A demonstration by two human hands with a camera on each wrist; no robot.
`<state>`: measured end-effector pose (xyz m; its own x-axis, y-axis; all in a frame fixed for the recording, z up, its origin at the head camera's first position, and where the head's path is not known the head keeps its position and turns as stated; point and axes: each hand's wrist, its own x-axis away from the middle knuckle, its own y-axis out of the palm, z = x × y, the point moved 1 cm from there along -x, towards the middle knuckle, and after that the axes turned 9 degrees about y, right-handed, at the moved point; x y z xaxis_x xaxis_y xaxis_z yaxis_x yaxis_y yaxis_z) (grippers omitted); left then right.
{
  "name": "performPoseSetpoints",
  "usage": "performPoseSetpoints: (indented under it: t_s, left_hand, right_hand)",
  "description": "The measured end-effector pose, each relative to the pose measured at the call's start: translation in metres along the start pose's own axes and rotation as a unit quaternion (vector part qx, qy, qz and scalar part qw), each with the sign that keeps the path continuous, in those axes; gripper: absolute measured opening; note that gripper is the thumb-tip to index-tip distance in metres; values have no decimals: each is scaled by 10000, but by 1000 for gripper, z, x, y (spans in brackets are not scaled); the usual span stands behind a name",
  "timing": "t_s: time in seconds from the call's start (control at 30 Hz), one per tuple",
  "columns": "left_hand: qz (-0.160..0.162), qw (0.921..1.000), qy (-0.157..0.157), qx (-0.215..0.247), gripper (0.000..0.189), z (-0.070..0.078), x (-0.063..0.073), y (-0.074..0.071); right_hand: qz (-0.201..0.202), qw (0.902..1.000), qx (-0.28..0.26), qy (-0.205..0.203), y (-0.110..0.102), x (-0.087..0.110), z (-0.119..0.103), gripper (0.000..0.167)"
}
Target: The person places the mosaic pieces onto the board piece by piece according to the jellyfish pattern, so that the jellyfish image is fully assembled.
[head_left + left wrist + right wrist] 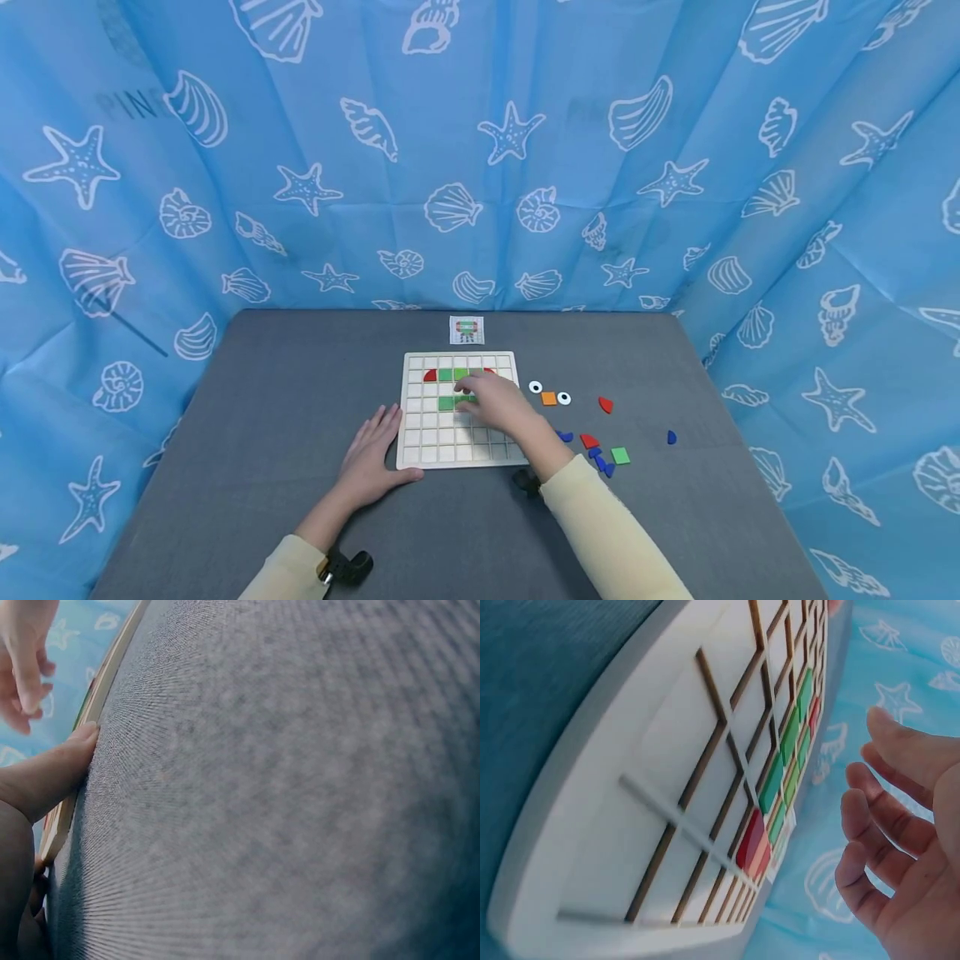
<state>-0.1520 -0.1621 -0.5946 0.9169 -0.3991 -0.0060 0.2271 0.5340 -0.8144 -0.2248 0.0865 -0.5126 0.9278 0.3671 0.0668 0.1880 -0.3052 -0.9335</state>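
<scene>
A white grid board lies on the table with rows of green squares and red rounded pieces in its cells. My left hand rests at the board's near left corner, fingers along the left side and thumb against the near edge. Above the board is my right hand, hiding some cells in the head view. Its fingers are loosely bent with nothing between them in the right wrist view, apart from the red pieces below.
Right of the board lie an orange square, two white eye discs, red pieces, a green square and several blue pieces. A small pattern card lies behind the board. A blue shell-print curtain hangs behind the table.
</scene>
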Motion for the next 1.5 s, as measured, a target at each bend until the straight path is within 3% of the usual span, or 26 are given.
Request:
performPoseSetpoints:
  t_s: [0.27,0.63,0.9,1.1,1.33,1.5]
  left_hand:
    - [41,10000,15,26,119,0,0,0]
    - [47,10000,-14,3,120,0,2,0]
    - [81,9999,61,28,119,2,2,-3]
    - [-15,10000,10,77,119,1,1,-2]
    - [-30,10000,-25,72,120,0,1,0]
    - [-72,10000,-53,41,120,0,1,-1]
  right_hand:
    - [320,9990,-156,271,-9,18,20,30]
    - [349,9962,-105,788,-15,44,36,27]
    - [707,9904,-9,1189,-11,65,61,22]
    - [932,9829,189,1578,-7,78,79,28]
    - [673,9724,258,2219,-6,87,90,38]
    - [431,9715,331,2309,-3,89,93,38]
